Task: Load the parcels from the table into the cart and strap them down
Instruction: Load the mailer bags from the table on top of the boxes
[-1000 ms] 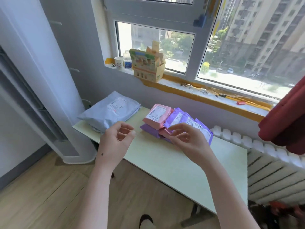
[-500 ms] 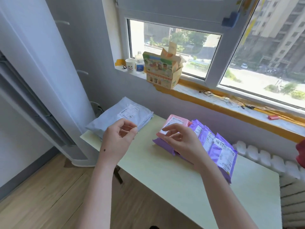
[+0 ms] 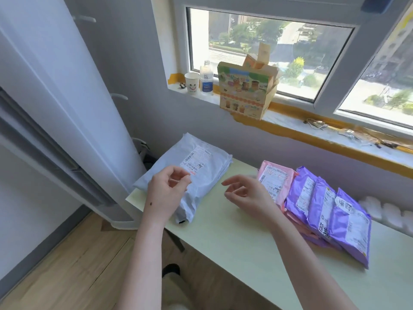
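**Hand state.** The left hand (image 3: 166,191) hovers with its fingers loosely curled and thumb close to the forefinger. Nothing is visible between them. The right hand (image 3: 248,195) is relaxed and part spread, palm turned inward, and holds nothing. Neither hand touches a parcel.

**Parcel positions.** The grey parcel (image 3: 201,166) lies directly under and beyond the left fingertips, on the table (image 3: 223,238). Its nearest end reaches the table edge below the left wrist. The pink parcel (image 3: 277,177) lies just beyond the back of the right hand. The purple parcels (image 3: 324,209) fan out further to that hand's outer side, overlapping one another and the pink one. The cart is not in view.

**Hazards.**
- Slip: the grey parcel appears to be a smooth, soft mailer. A one-handed pinch at one end probably lets it sag and slide out. Take it from both sides.
- Fall from the edge: dragging the grey parcel toward the left wrist carries it over the table edge before the grip is secure.
- Stack collapse: the coloured parcels overlap. Pulling the pink one toward the right palm likely drags the purple ones with it, scattering them.
- Blind transfer: the cart's position is unknown here, so a loaded turn risks dropping a loosely held parcel.
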### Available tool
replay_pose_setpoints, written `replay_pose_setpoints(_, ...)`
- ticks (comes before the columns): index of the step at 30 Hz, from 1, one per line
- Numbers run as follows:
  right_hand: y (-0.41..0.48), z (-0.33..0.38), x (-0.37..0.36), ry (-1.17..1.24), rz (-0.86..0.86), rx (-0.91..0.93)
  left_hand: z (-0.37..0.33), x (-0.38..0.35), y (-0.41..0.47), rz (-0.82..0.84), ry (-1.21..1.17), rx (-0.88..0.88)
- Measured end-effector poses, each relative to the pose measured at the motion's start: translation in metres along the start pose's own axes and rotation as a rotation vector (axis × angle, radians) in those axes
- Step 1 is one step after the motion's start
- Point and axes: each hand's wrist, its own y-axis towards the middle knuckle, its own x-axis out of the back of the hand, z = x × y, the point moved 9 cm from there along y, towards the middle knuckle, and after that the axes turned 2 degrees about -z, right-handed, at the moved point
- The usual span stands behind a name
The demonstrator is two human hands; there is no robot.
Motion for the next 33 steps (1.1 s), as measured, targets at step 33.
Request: replay_pose_setpoints(33,0.128,-0.158,-0.129,0.444,-0.53,-0.895,0.22,-0.01,0.267,0.395,0.426,0.308)
